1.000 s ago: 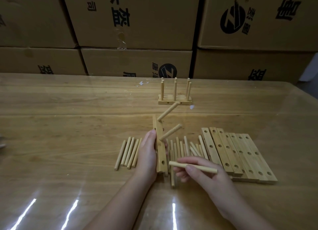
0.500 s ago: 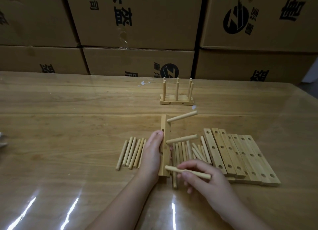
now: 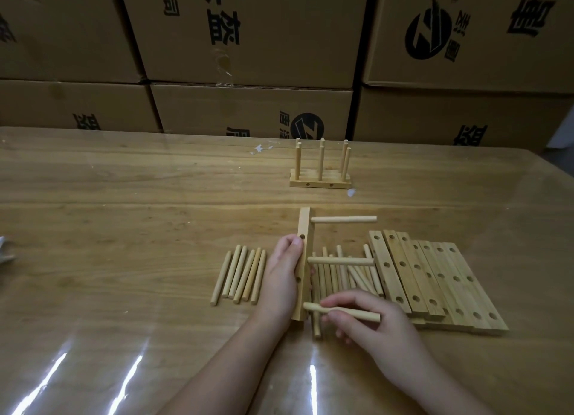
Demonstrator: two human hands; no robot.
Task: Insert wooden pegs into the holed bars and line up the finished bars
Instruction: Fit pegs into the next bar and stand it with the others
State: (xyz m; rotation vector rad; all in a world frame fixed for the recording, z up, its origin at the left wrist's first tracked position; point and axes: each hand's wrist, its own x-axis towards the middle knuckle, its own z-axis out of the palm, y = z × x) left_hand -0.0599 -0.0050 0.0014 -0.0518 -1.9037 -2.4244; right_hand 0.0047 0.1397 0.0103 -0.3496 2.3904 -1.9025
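Bar (image 3: 303, 259) is held on edge by the left hand (image 3: 282, 278), gripped so its holes face right. At the bar's near end, a peg (image 3: 348, 311) is pinched level by the right hand (image 3: 372, 324), seemingly for insertion there.

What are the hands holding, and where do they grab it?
The left hand grips the holed bar along its middle. The right hand pinches a peg near its middle, tip at the bar's near end.
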